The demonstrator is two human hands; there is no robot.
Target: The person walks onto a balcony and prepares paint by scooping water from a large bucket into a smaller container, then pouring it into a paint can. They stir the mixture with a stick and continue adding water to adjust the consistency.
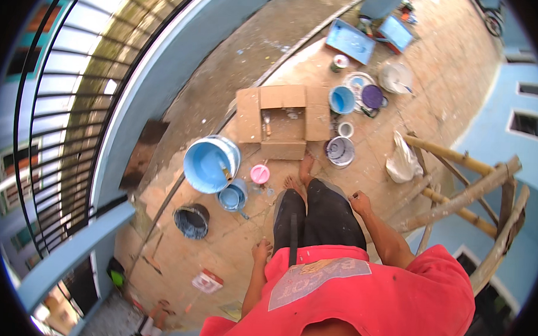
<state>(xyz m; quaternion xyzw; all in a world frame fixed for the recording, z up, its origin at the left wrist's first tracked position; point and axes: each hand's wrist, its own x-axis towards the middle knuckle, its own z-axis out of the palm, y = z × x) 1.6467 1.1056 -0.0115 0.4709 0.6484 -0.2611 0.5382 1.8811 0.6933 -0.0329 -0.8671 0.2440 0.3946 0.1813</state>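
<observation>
A tan tiled floor (451, 62) carries an open brown cardboard box (283, 97) and a large round blue bucket (204, 165) along its left edge, a small round blue pail (231, 197) and round black bucket (191, 221) nearby, and, farther along, a rectangular blue paint tray (351, 40).

Site: outdoor terrace (447, 68), probably residential (frame rim warped), in use for painting. Evidence: tiled floor (241, 251); black railing (107, 125), upper left; light-blue wall (503, 97), right; paint-smeared bucket (204, 165), left of centre; paint tray (351, 40), top.
</observation>
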